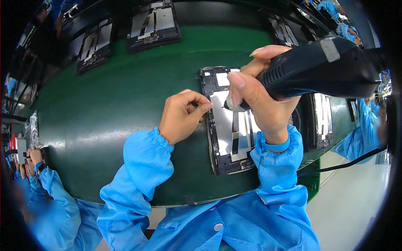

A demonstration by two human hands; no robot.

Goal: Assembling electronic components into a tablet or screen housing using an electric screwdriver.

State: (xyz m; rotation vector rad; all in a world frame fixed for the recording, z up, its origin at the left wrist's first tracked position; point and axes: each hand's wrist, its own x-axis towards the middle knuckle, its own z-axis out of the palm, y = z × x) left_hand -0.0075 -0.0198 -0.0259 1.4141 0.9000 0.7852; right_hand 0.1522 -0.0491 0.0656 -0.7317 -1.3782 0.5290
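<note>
Black and bulky, a handheld tool (322,69) sits in the grip of the right hand (268,104), whose fingers curl around its narrower front end while its body stretches away to their right. A pale nose (236,105) shows just below the right thumb, over an open tablet-like device (222,125); whether it touches the silver inside cannot be told.

That device lies flat on the green counter (104,138), under the right fingers and just beside the left ones. On the left hand (180,117), thumb and forefinger meet in a pinch at the device's left edge; whether anything thin is caught between them is too small to tell.

Well beyond the left fingers, up and to their left, lie two similar open devices, one larger in view (153,27) and one farther left (95,46). Another opened unit (323,119) rests to the right of the right wrist, which wears a blue band (278,146). Far left of the left fingers, a co-worker's hand (35,154) is at the counter's end.
</note>
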